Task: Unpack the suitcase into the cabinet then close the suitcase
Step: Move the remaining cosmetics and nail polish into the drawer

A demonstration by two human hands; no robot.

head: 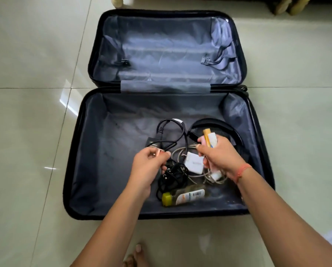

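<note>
A black suitcase (80, 151) lies open flat on the tiled floor, its far half bare. In the near half lie black cables with a power brick (161, 143), a white charger (194, 162) with a pale cable, black headphones (219, 124) and a bottle with a yellow-green cap (182, 195). My left hand (147, 168) pinches a small metallic item above the black cables. My right hand (219, 155) grips several small tubes, one with an orange cap (209, 137), above the charger.
Glossy pale floor tiles surround the suitcase. Furniture legs (288, 4) stand at the far right and a pale leg (117, 0) at the far left. My bare toes (134, 255) show at the bottom edge.
</note>
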